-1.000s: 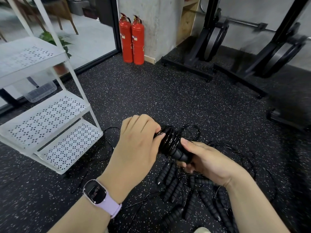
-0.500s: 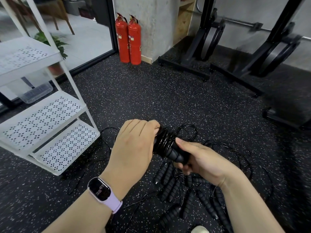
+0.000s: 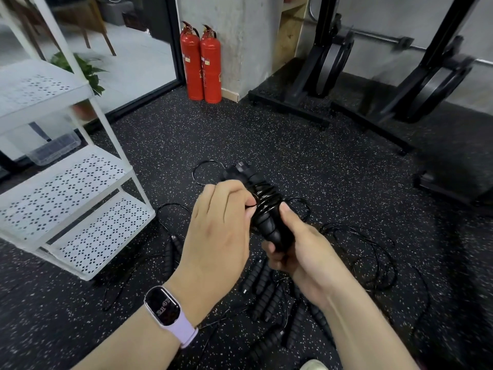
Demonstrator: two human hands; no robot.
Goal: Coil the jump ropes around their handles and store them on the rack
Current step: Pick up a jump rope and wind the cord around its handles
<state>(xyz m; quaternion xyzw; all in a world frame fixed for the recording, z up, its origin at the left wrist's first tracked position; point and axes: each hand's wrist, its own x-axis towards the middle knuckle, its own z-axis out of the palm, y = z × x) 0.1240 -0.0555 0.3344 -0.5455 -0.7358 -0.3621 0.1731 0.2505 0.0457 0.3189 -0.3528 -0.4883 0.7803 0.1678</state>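
while the right hand (image 3: 301,252) grips the handles (image 3: 272,231) above the floor and the left hand (image 3: 221,231) pinches the cord's last turn, coiling looks nearly finished, so next comes tucking the end, then reaching left to the white rack (image 3: 80,182).

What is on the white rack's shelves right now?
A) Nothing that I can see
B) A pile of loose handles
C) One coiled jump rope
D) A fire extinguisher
A: the white rack shows only bare perforated shelves, while the right hand grips the coiled jump rope and the left hand pinches its cord.
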